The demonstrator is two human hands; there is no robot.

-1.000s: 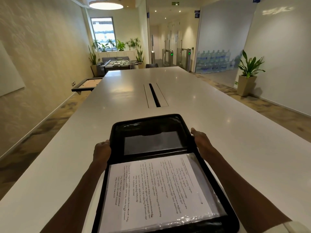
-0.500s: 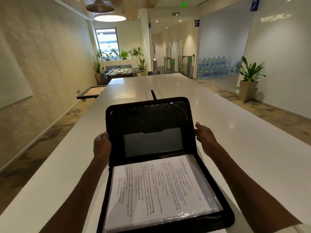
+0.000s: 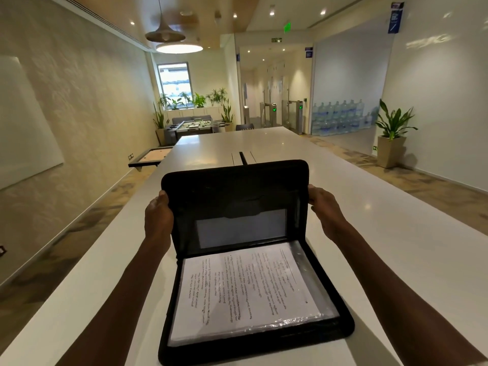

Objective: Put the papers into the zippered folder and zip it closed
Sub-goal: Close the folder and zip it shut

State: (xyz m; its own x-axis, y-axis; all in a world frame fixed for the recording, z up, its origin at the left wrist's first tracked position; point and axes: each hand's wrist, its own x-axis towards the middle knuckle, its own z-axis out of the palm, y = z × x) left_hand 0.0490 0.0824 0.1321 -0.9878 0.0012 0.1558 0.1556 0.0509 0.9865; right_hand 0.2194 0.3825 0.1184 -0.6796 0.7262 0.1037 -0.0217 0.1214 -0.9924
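Observation:
A black zippered folder (image 3: 237,188) lies on the near end of a long white table (image 3: 369,233). Its lower half lies flat and holds a stack of printed papers (image 3: 245,289) under a clear sleeve. Its upper flap stands nearly upright, with a grey pocket on the inside. My left hand (image 3: 158,215) grips the flap's left edge and my right hand (image 3: 323,204) grips its right edge, fingers wrapped behind it. The zipper pull is not visible.
A dark cable slot (image 3: 243,158) runs along the table's middle beyond the folder. A small low table (image 3: 150,157) stands by the left wall, a potted plant (image 3: 390,138) by the right wall. A foosball table (image 3: 195,126) stands past the far end.
Both hands have lifted the folder's upper flap from nearly flat on the table to almost upright. The papers and the lower half have stayed put.

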